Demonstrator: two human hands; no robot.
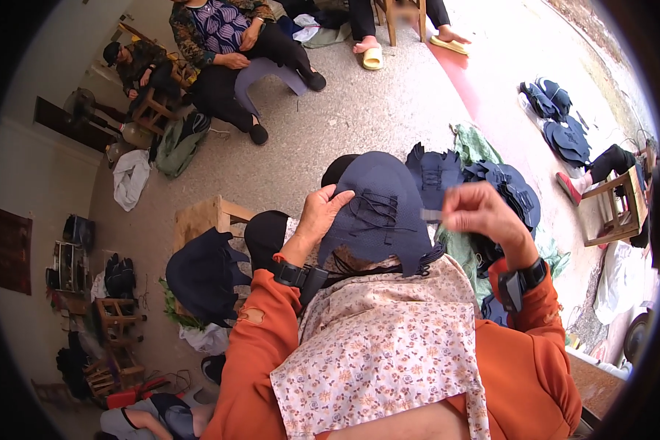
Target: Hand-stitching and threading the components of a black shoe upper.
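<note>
A dark navy shoe upper [374,202], with black lace crossing its middle, lies spread over my lap. My left hand [319,221] pinches its left side near the lacing, thumb and fingers closed on the fabric. To the right of the upper, my right hand [484,213] is raised and smeared by motion. Its fingertips close on a small pale strip [431,214], too blurred to name. Another laced upper [433,176] lies just beyond, beside a stack of similar uppers [510,191]. Below the upper, a floral apron [381,352] covers my lap.
A wooden stool [202,220] stands at my left, with more navy pieces [205,275] near it. Green sacking [477,143] lies under the stack. Further right are piles of uppers [565,139] and a wooden chair [616,209]. Several people sit around.
</note>
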